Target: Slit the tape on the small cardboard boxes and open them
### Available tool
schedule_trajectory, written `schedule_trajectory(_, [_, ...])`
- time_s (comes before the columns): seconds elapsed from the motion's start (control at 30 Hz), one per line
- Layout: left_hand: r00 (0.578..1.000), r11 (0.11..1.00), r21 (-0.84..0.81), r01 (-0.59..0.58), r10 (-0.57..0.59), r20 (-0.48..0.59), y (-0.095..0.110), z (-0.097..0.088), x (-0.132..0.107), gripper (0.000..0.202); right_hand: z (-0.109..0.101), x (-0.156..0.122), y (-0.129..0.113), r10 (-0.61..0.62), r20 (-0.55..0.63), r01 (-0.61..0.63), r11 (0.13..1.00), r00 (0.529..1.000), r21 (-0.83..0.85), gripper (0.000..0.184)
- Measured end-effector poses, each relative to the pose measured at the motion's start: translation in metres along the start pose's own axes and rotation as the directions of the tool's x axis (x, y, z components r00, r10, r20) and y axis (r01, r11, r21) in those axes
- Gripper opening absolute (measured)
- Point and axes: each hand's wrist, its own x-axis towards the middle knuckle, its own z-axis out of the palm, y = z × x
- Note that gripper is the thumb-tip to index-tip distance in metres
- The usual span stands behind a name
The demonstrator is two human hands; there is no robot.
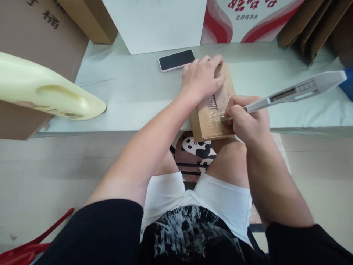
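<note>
A small brown cardboard box [205, 123] lies near the front edge of the table, with a printed label and some clear tape on top. My left hand [202, 75] is gripping its far part, fingers bent over the far side and thumb on the top. In my right hand [248, 119] is a grey box cutter [292, 92], its handle sloping up to the right. The cutter's tip meets the taped top of the box, partly hidden by my fingers.
A phone [176, 60] lies just beyond my left hand. Left stands a pale yellow bottle [52, 90] by a large brown carton [41, 40]. Along the back are a white panel [157, 25], a red-and-white carton [248, 25] and folded cardboard [300, 25].
</note>
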Motion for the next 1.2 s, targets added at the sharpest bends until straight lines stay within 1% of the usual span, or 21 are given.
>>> schedule_trajectory(0.23, [1.000,1.000,0.023,-0.002,0.002,0.000,0.001,-0.002,-0.002,0.038,0.001,-0.001,-0.006,0.079,-0.027,-0.076,0.992,0.997,0.105,0.022])
schedule_trajectory(0.37, [1.000,1.000,-0.004,-0.003,0.003,-0.007,0.000,0.001,0.000,0.031,0.000,0.000,-0.006,0.068,-0.004,-0.067,0.991,0.998,0.119,0.023])
schedule_trajectory(0.5, [0.998,0.998,-0.056,-0.009,0.005,-0.065,-0.002,0.009,0.007,0.025,-0.001,0.001,-0.007,0.068,0.041,-0.074,0.986,0.997,0.150,0.024])
schedule_trajectory(0.67, [0.999,0.999,-0.048,0.011,-0.013,-0.033,-0.003,0.012,0.011,0.026,-0.002,0.002,-0.008,0.059,0.047,-0.066,0.984,0.997,0.166,0.027])
schedule_trajectory(0.77, [0.998,0.998,-0.066,0.000,-0.003,-0.056,-0.002,0.012,0.011,0.024,-0.001,0.002,-0.008,0.057,0.044,-0.064,0.981,0.997,0.184,0.029])
schedule_trajectory(0.87, [0.999,0.998,-0.067,0.004,-0.007,-0.048,-0.002,0.012,0.012,0.025,-0.001,0.002,-0.007,0.044,0.063,-0.055,0.979,0.997,0.196,0.024])
schedule_trajectory(0.97, [0.999,0.996,-0.085,0.020,-0.023,-0.034,-0.002,0.012,0.013,0.025,-0.001,0.002,-0.005,0.028,0.081,-0.038,0.991,0.996,0.130,0.023])
schedule_trajectory(1.07, [0.999,0.997,-0.074,0.000,-0.004,-0.054,-0.003,0.012,0.013,0.025,0.000,0.003,-0.003,0.004,0.086,-0.005,1.000,0.996,0.012,0.030])
schedule_trajectory(1.13, [0.997,0.997,-0.069,-0.016,0.011,-0.071,-0.003,0.013,0.013,0.024,0.000,0.004,-0.004,0.014,0.109,-0.009,0.999,0.994,-0.053,0.033])
schedule_trajectory(1.2, [0.997,0.997,-0.080,-0.018,0.012,-0.077,-0.003,0.013,0.012,0.022,-0.001,0.006,-0.006,0.048,0.156,-0.029,0.992,0.987,-0.122,0.034])
